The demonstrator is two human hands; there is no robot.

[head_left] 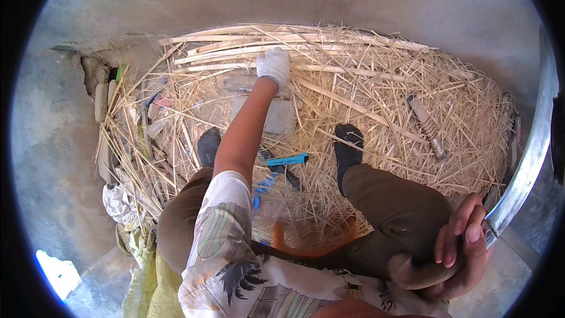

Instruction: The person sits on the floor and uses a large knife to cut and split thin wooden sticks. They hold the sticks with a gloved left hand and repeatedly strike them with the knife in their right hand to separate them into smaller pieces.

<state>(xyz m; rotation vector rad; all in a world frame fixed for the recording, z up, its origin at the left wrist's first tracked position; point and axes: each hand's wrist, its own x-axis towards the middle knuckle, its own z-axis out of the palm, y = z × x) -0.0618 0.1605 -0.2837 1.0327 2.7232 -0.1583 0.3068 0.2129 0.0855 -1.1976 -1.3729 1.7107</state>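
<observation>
My left hand (273,66), in a white knitted glove, reaches forward to a row of long pale bamboo strips (229,47) lying along the wall. Its fingers are curled down at the strips, and their tips are hidden. At the lower right, my bare right hand (465,247) is wrapped round the handle of a long-bladed knife. The knife's wooden handle end (415,272) rests near my thigh. Its long metal blade (527,165) rises along the right rim, bent by the lens.
Straw-like bamboo shavings (376,94) cover the floor. A tool with a bound handle (428,129) lies on them. Between my feet are a blue utility knife (287,159) and a grey block (272,116). Crumpled white plastic (119,203) and a yellow-green sack (141,285) are left.
</observation>
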